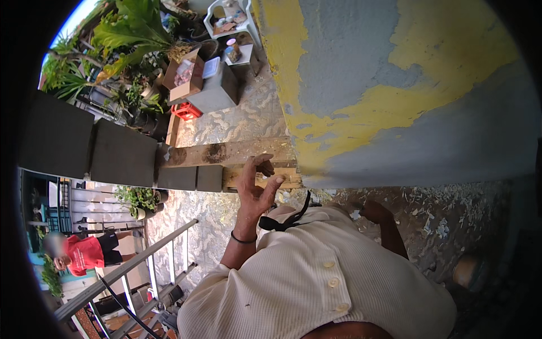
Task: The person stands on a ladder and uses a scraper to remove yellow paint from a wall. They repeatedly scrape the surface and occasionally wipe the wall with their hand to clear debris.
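My left hand (258, 184) is raised in front of my chest with thumb and fingers apart and nothing seen between them, a dark band around the wrist. Behind it is a wooden plank (237, 151), close to the corner of a wall (355, 101) with patchy yellow and grey paint. Low beside my body on the right, my right hand (374, 212) is curled. A small pale thing (355, 214) shows by its fingers; whether it is held cannot be told. A black strap (292, 218) lies at the front of my cream buttoned shirt (322, 271).
An aluminium ladder (148, 258) leans at lower left, near a person in a red shirt (84, 254). Paint flakes (440, 216) litter the floor at right, near a bucket-like container (468, 271). Upper left are plants, a cardboard box (184, 76), a red crate (186, 111) and a white plastic chair (233, 27).
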A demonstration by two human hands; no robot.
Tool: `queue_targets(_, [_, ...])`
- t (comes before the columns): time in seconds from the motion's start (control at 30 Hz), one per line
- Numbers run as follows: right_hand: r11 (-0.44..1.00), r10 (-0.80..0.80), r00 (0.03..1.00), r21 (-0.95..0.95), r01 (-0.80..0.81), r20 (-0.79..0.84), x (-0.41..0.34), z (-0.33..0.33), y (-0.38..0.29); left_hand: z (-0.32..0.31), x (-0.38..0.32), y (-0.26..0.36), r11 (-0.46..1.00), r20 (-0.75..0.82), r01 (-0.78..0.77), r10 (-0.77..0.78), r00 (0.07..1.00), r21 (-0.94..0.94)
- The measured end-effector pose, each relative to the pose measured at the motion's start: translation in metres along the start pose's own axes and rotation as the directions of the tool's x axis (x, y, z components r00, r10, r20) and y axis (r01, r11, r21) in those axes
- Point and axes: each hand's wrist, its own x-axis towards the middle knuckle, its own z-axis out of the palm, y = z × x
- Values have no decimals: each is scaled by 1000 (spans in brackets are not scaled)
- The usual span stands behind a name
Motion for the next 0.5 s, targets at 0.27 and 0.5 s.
queue_targets(0.27, [673,496,739,740,6,-456,25,102,-89,-29,42,-14,928,590,-322,369,718,-188])
queue_targets(0.5, [-139,804,463,639,756,-373,-7,96,-294,-49,12,-51,968,833,209,2,553,-141])
